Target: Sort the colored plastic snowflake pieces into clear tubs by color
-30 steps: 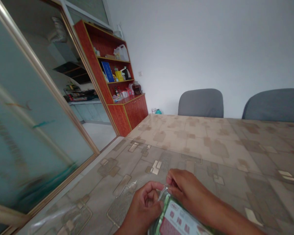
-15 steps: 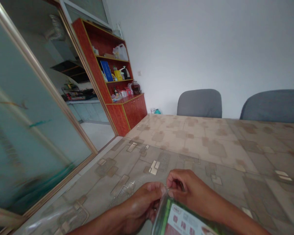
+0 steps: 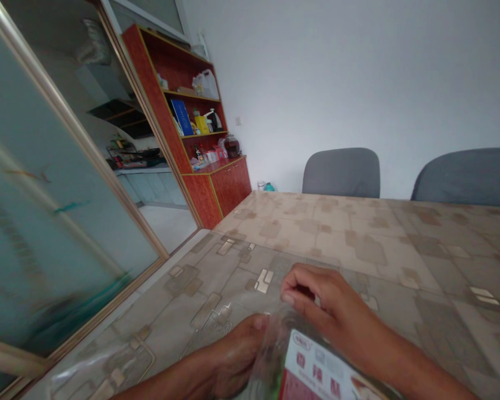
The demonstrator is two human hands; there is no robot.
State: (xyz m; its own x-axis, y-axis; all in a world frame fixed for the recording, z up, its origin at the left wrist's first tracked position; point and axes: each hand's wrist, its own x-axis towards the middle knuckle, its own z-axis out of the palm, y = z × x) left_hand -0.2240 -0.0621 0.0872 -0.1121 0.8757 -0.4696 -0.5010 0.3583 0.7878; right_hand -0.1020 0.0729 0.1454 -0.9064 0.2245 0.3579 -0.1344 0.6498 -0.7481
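A clear plastic package (image 3: 312,369) with a white and dark-red printed label lies at the bottom of the view, cut off by the lower edge. Some green shows through its left side. My left hand (image 3: 237,353) grips the package's left side, thumb on top and the other fingers partly hidden. At the far corner, my right hand (image 3: 316,294) is closed in a pinch on the transparent plastic, which stands up between the two hands. Whether this plastic is a lid or a film, I cannot tell.
A patterned cloth under clear plastic covers the table (image 3: 337,228). Two grey chairs (image 3: 341,172) stand along its far side. At the back left are a red-brown shelf cabinet (image 3: 229,186) with jars and boxes, and a frosted sliding door (image 3: 66,211).
My right hand has moved up slightly, and more clear plastic now rises between the hands. My hands are farther apart, and the package's label has shifted up a little.
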